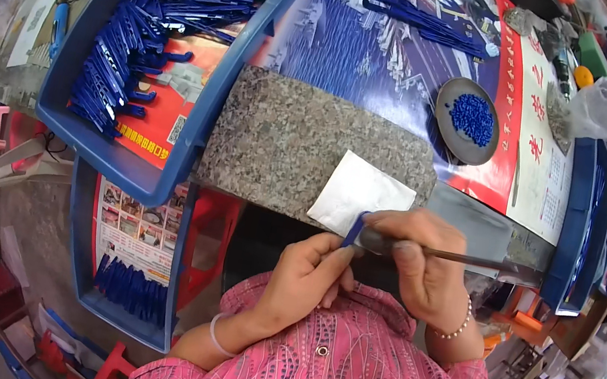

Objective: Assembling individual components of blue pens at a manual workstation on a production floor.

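Between the thumb and fingers of my left hand point(308, 276) is a slim blue strip point(354, 228), its upper end pointing away from me. My right hand point(424, 267) is wrapped round a long dark rod-like tool point(470, 259); its thick end meets the strip and its shaft runs off to the right. I cannot tell the tool's kind. Just beyond both hands, a folded white pad point(362, 190) lies on a speckled stone slab point(271, 143). Farther right, a round dark dish point(466, 153) holds many small blue pieces point(472, 118).
A large blue bin point(113, 166) at left holds heaps of blue strips point(109, 74). Below it, another blue bin point(77, 239) holds more. Loose strips point(426, 24) lie on the poster point(322, 38) at the back. Rightward are a blue bin point(574, 229) and a clear plastic bag point(602, 108).
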A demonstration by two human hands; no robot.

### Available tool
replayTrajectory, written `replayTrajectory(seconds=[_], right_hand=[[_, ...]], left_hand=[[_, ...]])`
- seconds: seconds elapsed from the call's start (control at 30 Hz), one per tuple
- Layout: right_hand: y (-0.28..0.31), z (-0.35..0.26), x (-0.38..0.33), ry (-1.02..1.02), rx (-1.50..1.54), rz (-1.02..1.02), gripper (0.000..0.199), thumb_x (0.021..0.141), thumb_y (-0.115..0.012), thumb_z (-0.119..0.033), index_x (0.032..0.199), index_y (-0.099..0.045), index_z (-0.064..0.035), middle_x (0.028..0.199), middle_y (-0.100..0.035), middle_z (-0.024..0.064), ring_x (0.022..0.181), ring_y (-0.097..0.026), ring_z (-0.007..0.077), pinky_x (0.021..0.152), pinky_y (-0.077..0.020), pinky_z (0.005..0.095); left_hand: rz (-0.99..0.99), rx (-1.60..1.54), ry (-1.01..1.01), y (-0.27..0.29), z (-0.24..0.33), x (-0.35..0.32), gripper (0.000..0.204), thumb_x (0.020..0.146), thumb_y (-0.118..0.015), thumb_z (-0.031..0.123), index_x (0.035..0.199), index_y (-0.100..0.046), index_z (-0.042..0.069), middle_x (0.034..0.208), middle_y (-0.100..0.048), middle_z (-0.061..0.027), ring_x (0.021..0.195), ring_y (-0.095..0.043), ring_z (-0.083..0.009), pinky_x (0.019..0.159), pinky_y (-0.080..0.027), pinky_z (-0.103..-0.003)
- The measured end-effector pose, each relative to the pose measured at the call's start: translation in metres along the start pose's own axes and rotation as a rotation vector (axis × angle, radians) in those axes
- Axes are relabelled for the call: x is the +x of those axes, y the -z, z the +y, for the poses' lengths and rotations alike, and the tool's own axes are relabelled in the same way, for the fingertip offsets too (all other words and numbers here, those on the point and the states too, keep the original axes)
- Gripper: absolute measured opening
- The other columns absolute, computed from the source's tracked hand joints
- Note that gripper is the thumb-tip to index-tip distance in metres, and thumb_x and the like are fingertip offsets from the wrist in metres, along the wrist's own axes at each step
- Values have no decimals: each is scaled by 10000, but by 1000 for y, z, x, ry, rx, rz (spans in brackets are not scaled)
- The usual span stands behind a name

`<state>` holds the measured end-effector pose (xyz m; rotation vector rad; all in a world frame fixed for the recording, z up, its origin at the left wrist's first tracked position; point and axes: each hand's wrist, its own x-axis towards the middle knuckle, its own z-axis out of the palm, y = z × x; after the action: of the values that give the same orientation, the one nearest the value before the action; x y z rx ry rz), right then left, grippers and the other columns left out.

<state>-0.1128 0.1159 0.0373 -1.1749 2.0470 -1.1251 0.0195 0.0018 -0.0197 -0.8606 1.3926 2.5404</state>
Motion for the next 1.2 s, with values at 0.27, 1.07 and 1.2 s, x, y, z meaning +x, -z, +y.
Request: replayTrajectory(seconds=[0.27, 1.07, 1.2], right_hand=[[-7, -4, -36, -331, 571, 253, 262, 913, -442, -65, 1153, -508, 14, 907, -556, 61, 618, -487, 47, 521, -398, 187], [-17, 25, -51, -403, 1183, 79, 230, 867, -559, -144, 985, -561, 54, 702, -546, 54, 509, -479, 66, 482, -385, 190], [-17, 25, -51, -392, 1173, 65, 201, 876, -533, -108, 997, -560, 50, 711, -548, 42, 517, -476, 59, 492, -386, 189]], left_hand=[[-458, -455, 324, 12, 16, -16, 279, 953, -397, 190, 1078, -502, -37, 518, -482, -51, 314, -302, -32, 328, -264, -173], [-91, 560, -295, -32, 10, -42, 260, 950, -432, 97, 1166, -405, -45, 864, -624, -131, 534, -526, -76, 528, -443, -185], [-92, 412, -209, -31, 9, -43, 245, 942, -436, 73, 1154, -411, -49, 867, -616, -143, 541, -530, -86, 524, -442, -192]])
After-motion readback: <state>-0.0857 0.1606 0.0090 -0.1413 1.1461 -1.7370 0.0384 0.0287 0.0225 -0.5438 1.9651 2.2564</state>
